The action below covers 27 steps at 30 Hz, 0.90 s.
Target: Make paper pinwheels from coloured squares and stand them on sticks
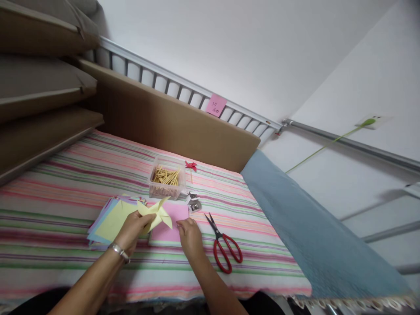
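The left hand (134, 226) pinches a yellow pinwheel (161, 214) above a pink sheet (166, 235). Its blades point to about one, four and ten o'clock; which axis is longest cannot be told. At its four o'clock, the right hand (191, 236) curls narrow, its contents unclear. Scissors (218, 235) lie beyond, tips toward eleven.

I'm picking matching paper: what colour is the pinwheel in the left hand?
The pinwheel is pale yellow; it shows in the head view.
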Each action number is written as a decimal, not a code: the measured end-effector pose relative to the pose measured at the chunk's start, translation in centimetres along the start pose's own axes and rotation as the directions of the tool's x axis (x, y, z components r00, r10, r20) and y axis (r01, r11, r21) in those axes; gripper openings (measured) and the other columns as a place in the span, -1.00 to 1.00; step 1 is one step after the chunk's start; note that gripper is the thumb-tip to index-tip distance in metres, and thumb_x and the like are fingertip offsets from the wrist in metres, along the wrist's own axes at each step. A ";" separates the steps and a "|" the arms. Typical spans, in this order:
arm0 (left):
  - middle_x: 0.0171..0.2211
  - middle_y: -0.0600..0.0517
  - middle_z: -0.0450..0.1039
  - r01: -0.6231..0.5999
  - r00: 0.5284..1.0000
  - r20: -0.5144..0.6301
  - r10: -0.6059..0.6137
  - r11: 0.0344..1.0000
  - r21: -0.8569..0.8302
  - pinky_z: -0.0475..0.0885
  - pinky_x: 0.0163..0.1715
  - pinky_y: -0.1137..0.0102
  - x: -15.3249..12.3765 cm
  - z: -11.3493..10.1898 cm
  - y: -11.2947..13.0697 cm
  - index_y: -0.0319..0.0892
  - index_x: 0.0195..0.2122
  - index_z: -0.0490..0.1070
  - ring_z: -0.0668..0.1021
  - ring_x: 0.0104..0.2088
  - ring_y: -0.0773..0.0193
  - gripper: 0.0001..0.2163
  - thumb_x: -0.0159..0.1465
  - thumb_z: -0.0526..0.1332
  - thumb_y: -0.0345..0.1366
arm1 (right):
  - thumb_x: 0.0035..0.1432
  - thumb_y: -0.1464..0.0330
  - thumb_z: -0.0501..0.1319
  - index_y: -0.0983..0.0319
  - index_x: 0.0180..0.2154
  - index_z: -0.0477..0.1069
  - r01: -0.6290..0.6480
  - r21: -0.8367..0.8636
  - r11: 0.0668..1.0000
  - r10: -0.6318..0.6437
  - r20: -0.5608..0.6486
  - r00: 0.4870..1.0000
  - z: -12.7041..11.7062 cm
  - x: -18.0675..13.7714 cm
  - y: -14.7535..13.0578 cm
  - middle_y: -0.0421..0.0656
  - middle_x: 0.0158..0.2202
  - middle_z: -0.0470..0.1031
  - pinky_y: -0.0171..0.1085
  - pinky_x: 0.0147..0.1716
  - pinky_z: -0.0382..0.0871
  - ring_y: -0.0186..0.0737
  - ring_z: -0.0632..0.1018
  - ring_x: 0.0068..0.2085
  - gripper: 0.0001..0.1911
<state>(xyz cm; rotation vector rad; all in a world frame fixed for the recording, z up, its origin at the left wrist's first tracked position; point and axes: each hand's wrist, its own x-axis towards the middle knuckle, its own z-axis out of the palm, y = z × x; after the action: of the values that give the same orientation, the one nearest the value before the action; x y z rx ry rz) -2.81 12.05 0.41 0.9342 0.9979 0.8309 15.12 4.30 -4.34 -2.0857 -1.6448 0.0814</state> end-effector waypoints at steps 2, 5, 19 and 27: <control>-0.73 0.15 0.35 0.005 1.000 -0.020 -0.005 1.000 0.002 0.14 -0.62 0.47 0.1 0.0 -0.1 -0.23 -0.65 0.36 0.33 -0.66 0.37 -0.82 -0.13 0.32 -0.25 | 0.12 0.51 0.11 0.21 -0.25 0.50 -0.004 -0.015 1.000 0.004 -0.003 1.000 -0.1 0.0 0.1 -0.11 -0.29 0.48 -0.32 -0.18 0.22 -0.19 0.42 -0.20 -0.77; -0.72 0.13 0.36 0.007 1.000 0.003 -0.007 1.000 0.000 0.15 -0.61 0.47 0.2 -0.1 -0.2 -0.24 -0.66 0.36 0.34 -0.65 0.37 -0.81 -0.13 0.32 -0.24 | 0.10 0.52 0.12 0.20 -0.25 0.51 0.001 -0.044 0.999 -0.001 0.011 1.000 0.0 -0.3 0.1 -0.11 -0.29 0.49 -0.30 -0.18 0.20 -0.18 0.41 -0.20 -0.76; -0.65 0.07 0.44 0.012 0.999 0.042 -0.012 1.000 -0.003 0.19 -0.58 0.46 0.6 -0.1 -0.8 -0.28 -0.58 0.43 0.40 -0.61 0.32 -0.79 -0.13 0.33 -0.22 | 0.10 0.49 0.12 0.22 -0.34 0.51 -0.038 -0.121 0.992 0.045 0.058 0.997 1.2 1.0 0.2 -0.09 -0.33 0.48 -0.31 -0.26 0.18 -0.17 0.42 -0.24 -0.81; -0.65 0.07 0.44 0.018 0.998 0.056 -0.017 1.000 -0.025 0.19 -0.60 0.48 0.1 0.2 -0.4 -0.27 -0.58 0.44 0.39 -0.61 0.34 -0.83 -0.12 0.32 -0.25 | 0.04 0.53 0.10 0.24 -0.36 0.50 -0.061 -0.129 0.990 0.073 0.093 0.993 1.3 1.8 0.5 -0.07 -0.34 0.49 -0.33 -0.30 0.18 -0.18 0.44 -0.26 -0.78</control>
<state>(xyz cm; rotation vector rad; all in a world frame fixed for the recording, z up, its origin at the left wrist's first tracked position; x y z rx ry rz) -2.51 11.98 0.06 0.9210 0.9444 0.7972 15.63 6.30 -5.22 -2.2647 -1.6757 0.1052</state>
